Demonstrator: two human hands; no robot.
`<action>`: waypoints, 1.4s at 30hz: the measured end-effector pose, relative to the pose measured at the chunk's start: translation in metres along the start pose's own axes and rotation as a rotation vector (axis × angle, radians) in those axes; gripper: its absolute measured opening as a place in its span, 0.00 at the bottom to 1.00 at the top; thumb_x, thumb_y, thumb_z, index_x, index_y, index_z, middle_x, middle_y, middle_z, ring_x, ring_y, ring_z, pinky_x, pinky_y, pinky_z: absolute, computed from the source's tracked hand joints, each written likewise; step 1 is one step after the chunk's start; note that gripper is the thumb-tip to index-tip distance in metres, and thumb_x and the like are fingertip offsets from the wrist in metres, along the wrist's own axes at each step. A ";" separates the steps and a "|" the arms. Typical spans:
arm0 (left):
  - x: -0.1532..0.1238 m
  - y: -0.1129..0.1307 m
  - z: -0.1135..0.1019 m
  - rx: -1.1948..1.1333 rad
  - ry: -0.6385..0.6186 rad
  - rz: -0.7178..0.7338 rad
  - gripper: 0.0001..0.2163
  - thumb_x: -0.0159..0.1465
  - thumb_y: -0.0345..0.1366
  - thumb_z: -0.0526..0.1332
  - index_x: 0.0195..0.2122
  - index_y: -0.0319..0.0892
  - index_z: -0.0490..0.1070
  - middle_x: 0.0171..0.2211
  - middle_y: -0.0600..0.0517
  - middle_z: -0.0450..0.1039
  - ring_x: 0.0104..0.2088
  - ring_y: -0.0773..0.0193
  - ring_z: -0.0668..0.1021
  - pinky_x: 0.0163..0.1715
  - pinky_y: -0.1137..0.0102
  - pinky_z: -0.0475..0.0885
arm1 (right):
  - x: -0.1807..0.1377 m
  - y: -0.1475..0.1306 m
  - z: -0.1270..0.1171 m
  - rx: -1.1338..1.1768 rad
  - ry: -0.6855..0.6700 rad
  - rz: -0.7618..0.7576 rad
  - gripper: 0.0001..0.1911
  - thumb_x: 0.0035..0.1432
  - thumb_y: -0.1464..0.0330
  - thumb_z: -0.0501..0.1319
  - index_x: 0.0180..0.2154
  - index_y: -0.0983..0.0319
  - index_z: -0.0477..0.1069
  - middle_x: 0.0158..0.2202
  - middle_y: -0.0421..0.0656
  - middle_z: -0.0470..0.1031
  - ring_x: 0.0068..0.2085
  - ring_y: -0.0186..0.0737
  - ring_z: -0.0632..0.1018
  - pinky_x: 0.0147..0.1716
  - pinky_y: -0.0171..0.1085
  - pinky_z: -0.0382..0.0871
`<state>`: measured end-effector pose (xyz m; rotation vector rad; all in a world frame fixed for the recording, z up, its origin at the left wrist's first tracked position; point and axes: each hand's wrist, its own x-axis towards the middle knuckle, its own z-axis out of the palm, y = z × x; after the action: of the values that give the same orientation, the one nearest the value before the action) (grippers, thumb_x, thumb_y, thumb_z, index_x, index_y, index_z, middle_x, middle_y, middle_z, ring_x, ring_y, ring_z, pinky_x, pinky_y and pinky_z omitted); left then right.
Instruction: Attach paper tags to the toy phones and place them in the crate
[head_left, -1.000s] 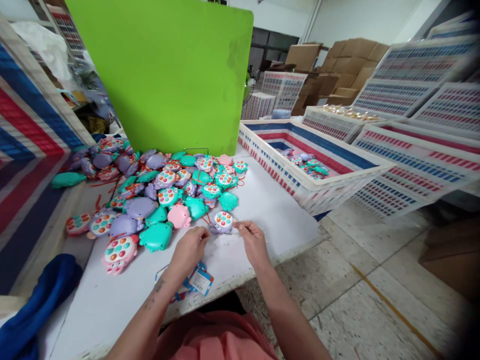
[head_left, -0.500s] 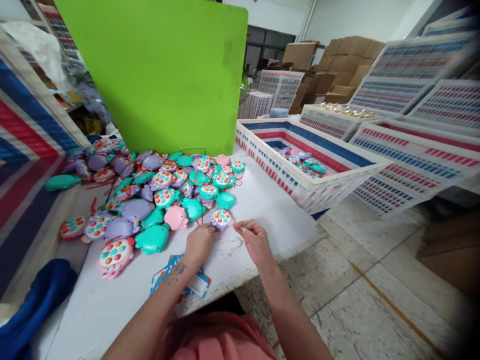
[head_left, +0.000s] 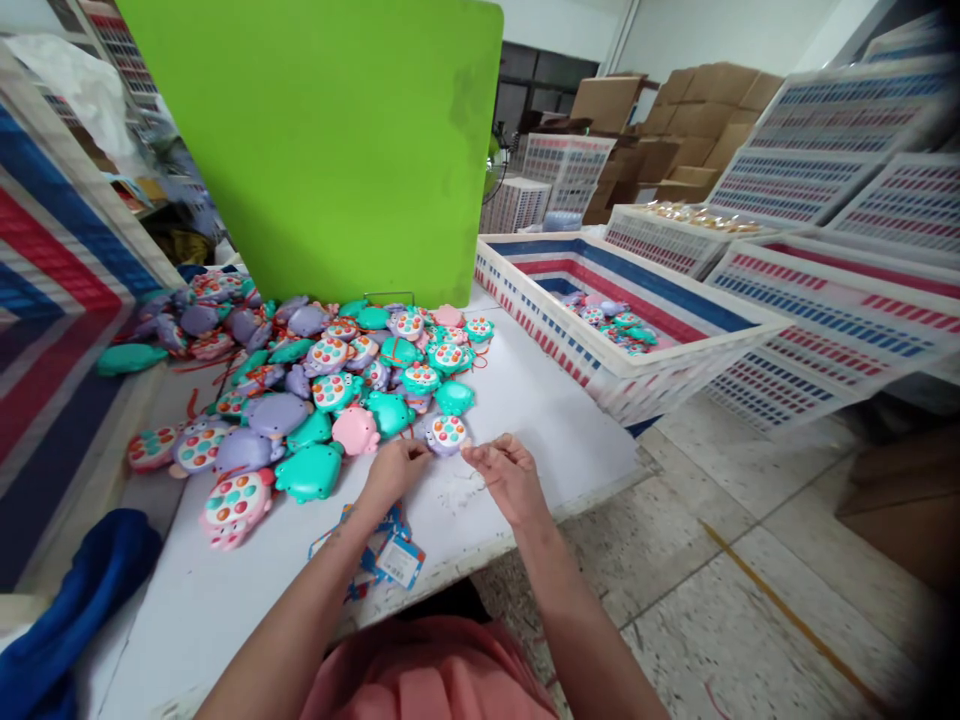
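A small purple toy (head_left: pixel 448 433) with coloured buttons lies on the white table (head_left: pixel 540 420), just ahead of both hands. My left hand (head_left: pixel 399 466) is closed in a pinch at the toy's left edge. My right hand (head_left: pixel 504 472) is closed in a pinch just right of the toy; what it pinches is too small to make out. Behind the toy spreads a pile of several teal, purple and pink toys (head_left: pixel 315 385) with red cords. Blue printed tags (head_left: pixel 390 555) lie under my left forearm.
A green board (head_left: pixel 330 140) stands upright behind the pile. A striped white crate (head_left: pixel 622 330) with a few toys sits to the right, more crates (head_left: pixel 832 300) beyond it. Blue cloth (head_left: pixel 75 600) lies at the near left. Cardboard boxes (head_left: pixel 675 120) stack at the back.
The hands stay at the purple toy with small shifts. My left hand has gone from the toy's near side to a pinch at its left edge; my right hand drew slightly closer.
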<state>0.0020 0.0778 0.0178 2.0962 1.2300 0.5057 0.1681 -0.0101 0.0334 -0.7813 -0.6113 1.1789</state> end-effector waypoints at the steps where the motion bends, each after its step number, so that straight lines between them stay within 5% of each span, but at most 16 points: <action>1: -0.001 -0.002 -0.001 -0.035 0.003 0.001 0.10 0.58 0.36 0.54 0.28 0.39 0.74 0.26 0.52 0.75 0.27 0.64 0.74 0.28 0.73 0.65 | 0.000 0.002 0.000 -0.016 0.004 0.034 0.09 0.45 0.68 0.68 0.27 0.59 0.68 0.26 0.36 0.76 0.33 0.37 0.78 0.46 0.44 0.70; 5: -0.004 -0.006 -0.007 -0.136 0.046 0.002 0.10 0.56 0.38 0.55 0.26 0.39 0.71 0.27 0.51 0.73 0.30 0.63 0.73 0.30 0.71 0.66 | -0.001 0.014 0.003 -0.196 -0.031 0.132 0.09 0.46 0.65 0.66 0.30 0.60 0.71 0.28 0.39 0.75 0.30 0.35 0.76 0.29 0.35 0.73; 10: -0.010 -0.004 -0.013 -0.265 0.056 -0.009 0.13 0.58 0.43 0.53 0.28 0.39 0.70 0.24 0.53 0.69 0.25 0.66 0.70 0.26 0.73 0.65 | -0.001 0.024 0.007 -0.652 -0.045 0.086 0.07 0.49 0.64 0.62 0.28 0.62 0.71 0.21 0.36 0.67 0.21 0.30 0.68 0.15 0.28 0.63; 18: -0.019 -0.003 -0.012 -0.471 0.067 -0.039 0.12 0.58 0.44 0.55 0.28 0.39 0.68 0.23 0.55 0.67 0.24 0.67 0.68 0.25 0.73 0.63 | 0.001 0.032 0.019 -1.079 -0.044 -0.131 0.06 0.49 0.69 0.57 0.25 0.62 0.70 0.23 0.38 0.72 0.25 0.34 0.71 0.25 0.31 0.64; 26: -0.051 -0.019 -0.045 0.026 -0.058 0.024 0.10 0.56 0.39 0.58 0.36 0.43 0.75 0.33 0.49 0.74 0.33 0.58 0.73 0.34 0.68 0.65 | -0.007 0.035 0.015 -1.031 -0.107 -0.080 0.05 0.49 0.68 0.57 0.26 0.62 0.69 0.23 0.37 0.70 0.25 0.32 0.69 0.25 0.30 0.61; 32: -0.068 -0.029 -0.051 0.258 -0.106 0.015 0.10 0.47 0.36 0.65 0.32 0.43 0.76 0.34 0.46 0.73 0.39 0.51 0.72 0.38 0.64 0.64 | -0.013 0.038 0.022 -1.009 -0.155 -0.063 0.05 0.51 0.68 0.57 0.26 0.62 0.70 0.22 0.36 0.67 0.24 0.32 0.66 0.24 0.30 0.59; 37: -0.066 -0.027 -0.051 0.015 -0.034 -0.046 0.04 0.51 0.35 0.62 0.28 0.42 0.71 0.26 0.52 0.71 0.29 0.60 0.72 0.29 0.70 0.63 | -0.019 0.036 0.029 -0.954 -0.186 -0.061 0.07 0.52 0.66 0.58 0.28 0.63 0.69 0.21 0.36 0.66 0.24 0.31 0.65 0.24 0.30 0.58; 42: -0.067 -0.022 -0.049 -0.467 0.013 -0.139 0.11 0.53 0.40 0.61 0.34 0.39 0.71 0.25 0.54 0.71 0.24 0.66 0.71 0.25 0.73 0.63 | -0.026 0.036 0.037 -0.964 -0.210 -0.081 0.07 0.52 0.66 0.59 0.26 0.62 0.69 0.17 0.32 0.56 0.20 0.29 0.59 0.20 0.29 0.52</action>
<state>-0.0743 0.0434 0.0373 1.6066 1.1261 0.6711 0.1120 -0.0202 0.0265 -1.4229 -1.4159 0.8578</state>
